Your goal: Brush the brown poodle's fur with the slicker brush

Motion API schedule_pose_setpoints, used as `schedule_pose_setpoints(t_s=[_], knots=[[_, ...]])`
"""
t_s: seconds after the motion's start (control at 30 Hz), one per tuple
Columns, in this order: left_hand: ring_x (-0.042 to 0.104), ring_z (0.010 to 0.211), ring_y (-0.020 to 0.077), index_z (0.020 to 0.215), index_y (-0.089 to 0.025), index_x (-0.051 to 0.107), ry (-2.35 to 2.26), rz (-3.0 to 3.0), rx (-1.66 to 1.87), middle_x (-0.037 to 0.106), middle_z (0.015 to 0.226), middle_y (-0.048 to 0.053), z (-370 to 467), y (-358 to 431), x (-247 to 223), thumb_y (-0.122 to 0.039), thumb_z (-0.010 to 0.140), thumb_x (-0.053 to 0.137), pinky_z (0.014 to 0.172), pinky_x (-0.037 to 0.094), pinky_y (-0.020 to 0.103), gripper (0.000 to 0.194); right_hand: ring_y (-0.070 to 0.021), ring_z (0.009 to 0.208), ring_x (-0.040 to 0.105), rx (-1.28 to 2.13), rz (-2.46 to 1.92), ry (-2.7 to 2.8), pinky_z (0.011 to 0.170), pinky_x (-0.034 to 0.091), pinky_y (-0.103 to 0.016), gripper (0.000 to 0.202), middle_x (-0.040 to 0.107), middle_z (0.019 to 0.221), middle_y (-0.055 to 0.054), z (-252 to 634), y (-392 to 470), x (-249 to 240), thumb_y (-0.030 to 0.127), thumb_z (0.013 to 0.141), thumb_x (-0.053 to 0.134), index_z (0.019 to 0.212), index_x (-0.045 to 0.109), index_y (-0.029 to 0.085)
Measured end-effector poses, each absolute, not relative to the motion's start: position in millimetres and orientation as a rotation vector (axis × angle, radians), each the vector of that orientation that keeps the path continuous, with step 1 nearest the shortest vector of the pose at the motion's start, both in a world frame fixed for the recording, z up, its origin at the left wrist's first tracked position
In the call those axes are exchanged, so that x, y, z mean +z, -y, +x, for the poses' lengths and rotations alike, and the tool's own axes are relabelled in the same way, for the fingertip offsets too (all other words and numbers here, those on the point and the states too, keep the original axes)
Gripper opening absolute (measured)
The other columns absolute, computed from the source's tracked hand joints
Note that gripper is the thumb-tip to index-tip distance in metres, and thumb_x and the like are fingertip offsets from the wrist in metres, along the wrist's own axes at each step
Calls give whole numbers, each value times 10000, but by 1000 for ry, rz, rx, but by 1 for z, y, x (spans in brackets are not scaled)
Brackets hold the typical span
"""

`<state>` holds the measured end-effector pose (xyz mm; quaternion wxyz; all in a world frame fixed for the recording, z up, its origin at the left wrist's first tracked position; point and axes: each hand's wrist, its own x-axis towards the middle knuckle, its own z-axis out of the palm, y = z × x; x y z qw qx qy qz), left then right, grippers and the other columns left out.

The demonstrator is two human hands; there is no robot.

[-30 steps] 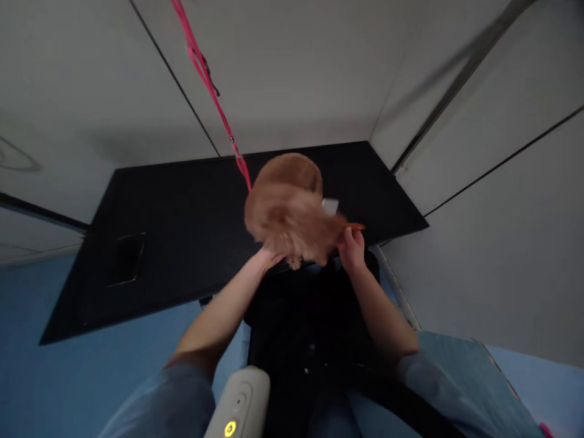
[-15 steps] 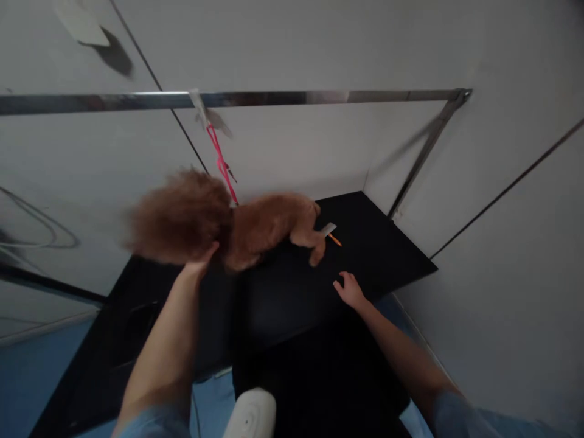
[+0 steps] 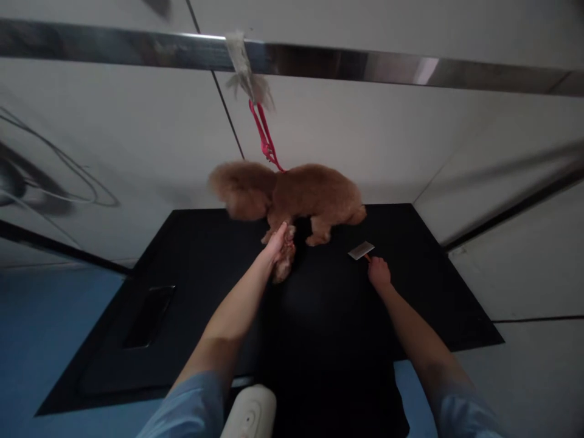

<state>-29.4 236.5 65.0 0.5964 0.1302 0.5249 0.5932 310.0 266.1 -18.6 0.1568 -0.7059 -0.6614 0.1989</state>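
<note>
A curly brown dog (image 3: 319, 191) stands on the black grooming table (image 3: 214, 292), its head to the left. My left hand (image 3: 277, 240) is closed around one of its front legs (image 3: 285, 261), which is drawn out toward me. In my right hand (image 3: 379, 272) is a slicker brush (image 3: 362, 250), gripped by its orange handle, with the flat metal head pointing left. The brush is apart from the dog, off its rear end. A pink grooming loop (image 3: 265, 137) runs from the dog's neck up to the overhead bar.
A metal bar (image 3: 182, 52) crosses above the table, with a pale cloth strip (image 3: 241, 61) tied on it. A dark flat phone-like object (image 3: 149, 316) lies at the table's left. A white rounded device (image 3: 250, 413) is close to my body. Cables (image 3: 59, 158) hang at the left wall.
My left hand went from the dog's head to its front leg. My right hand, empty before, has picked up the slicker brush. The dog's head has turned, and the view has shifted.
</note>
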Motion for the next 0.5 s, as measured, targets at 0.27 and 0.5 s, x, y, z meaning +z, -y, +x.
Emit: schedule_pose_setpoints(t_s=[0.27,0.5], knots=[[561,505,148,629,-174,525,-812,85,1296,520,500,8,40,-189,65,-481,854,475,648,502,309,384,-135,404,428,1445,-1542,1385,425,355,-253,330,444,529,49,264,-160,23,492,884,363,951,503,201],[655,934,235,970,-137,660,-772,89,1319,707,929,92,17,-132,68,-463,804,502,851,502,352,398,-82,273,334,2247,-1069,1172,342,224,-189,344,384,361,113,173,-84,77,542,878,419,834,440,201]])
